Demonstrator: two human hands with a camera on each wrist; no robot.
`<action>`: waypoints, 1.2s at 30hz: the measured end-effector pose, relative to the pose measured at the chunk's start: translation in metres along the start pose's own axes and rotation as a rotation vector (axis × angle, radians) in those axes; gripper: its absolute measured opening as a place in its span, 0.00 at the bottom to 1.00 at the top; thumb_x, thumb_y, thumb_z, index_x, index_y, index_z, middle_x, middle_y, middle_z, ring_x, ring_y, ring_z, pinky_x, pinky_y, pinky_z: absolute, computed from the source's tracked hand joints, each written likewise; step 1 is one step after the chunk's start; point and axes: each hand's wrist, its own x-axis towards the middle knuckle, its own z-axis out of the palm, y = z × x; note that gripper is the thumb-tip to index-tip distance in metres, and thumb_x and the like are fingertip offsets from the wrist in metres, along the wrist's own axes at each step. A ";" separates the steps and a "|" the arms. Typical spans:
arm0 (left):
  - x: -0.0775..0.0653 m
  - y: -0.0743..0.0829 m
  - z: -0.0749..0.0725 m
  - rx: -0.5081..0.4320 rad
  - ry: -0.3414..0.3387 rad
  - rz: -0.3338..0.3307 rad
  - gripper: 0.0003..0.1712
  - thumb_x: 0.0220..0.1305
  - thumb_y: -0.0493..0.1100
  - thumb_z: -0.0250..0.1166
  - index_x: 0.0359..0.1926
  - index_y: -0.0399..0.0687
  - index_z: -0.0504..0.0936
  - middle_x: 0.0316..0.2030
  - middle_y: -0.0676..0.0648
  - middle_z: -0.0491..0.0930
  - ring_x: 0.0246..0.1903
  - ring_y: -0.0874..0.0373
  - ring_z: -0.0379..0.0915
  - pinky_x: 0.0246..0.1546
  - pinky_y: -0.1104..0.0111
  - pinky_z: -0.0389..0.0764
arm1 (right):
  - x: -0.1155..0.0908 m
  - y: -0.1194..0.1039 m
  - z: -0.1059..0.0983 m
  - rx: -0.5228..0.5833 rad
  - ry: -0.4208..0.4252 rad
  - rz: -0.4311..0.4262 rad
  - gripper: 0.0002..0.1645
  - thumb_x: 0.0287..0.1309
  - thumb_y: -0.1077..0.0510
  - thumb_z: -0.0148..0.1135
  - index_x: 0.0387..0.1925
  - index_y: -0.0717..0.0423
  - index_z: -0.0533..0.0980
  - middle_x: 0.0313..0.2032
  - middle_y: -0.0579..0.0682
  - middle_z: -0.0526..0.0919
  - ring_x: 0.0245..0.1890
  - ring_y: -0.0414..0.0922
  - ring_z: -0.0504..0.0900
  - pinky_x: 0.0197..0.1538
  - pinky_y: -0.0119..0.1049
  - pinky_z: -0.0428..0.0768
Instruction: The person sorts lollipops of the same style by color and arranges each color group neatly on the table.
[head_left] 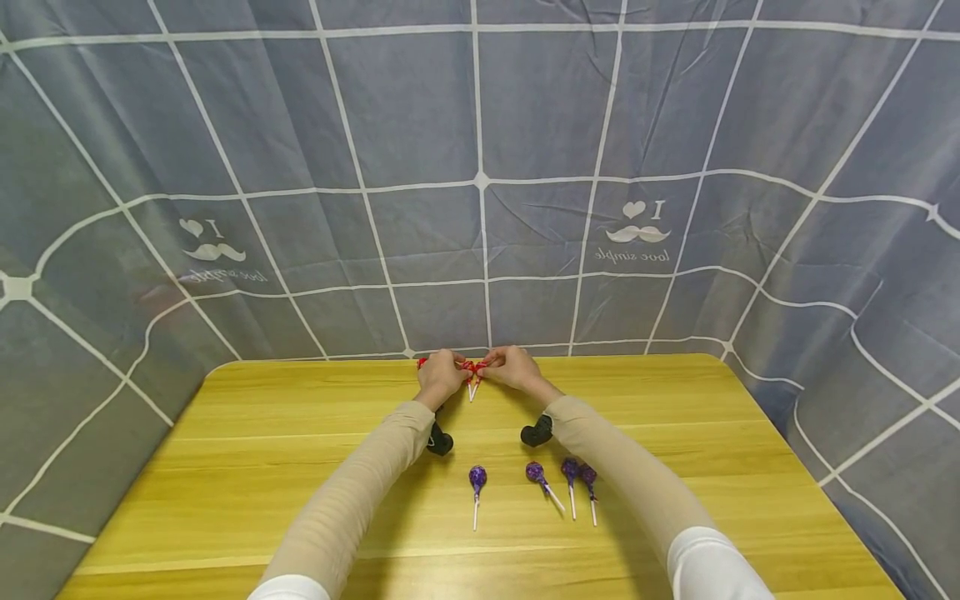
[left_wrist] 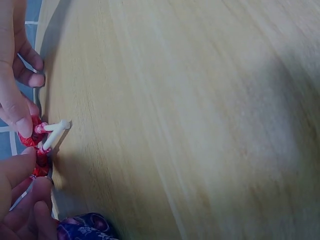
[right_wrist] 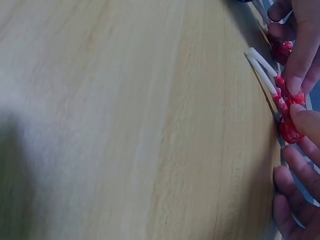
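Lollipops (right_wrist: 290, 131), red-wrapped and white-stemmed, are half hidden by fingers (right_wrist: 301, 57). Left hand (head_left: 441, 377) and right hand (head_left: 513, 368) each pinch one.

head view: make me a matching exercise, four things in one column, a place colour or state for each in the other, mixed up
Things
1. Pair of red lollipops
2. Leftmost purple lollipop
3. Table
4. Curtain

Descriptions
A. Grey with white lines
B. Lying apart from three others of its colour
C. Pinched in the fingers of the left hand and the right hand
D. Yellowish, with wood grain

Pairs: 1-C, 2-B, 3-D, 4-A
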 end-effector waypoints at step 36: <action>0.000 -0.004 0.000 -0.110 0.052 0.028 0.19 0.56 0.47 0.71 0.47 0.46 0.86 0.45 0.43 0.86 0.43 0.47 0.82 0.41 0.59 0.80 | -0.005 0.003 -0.009 0.039 0.021 -0.038 0.16 0.51 0.53 0.71 0.41 0.56 0.83 0.35 0.52 0.88 0.35 0.45 0.85 0.35 0.30 0.75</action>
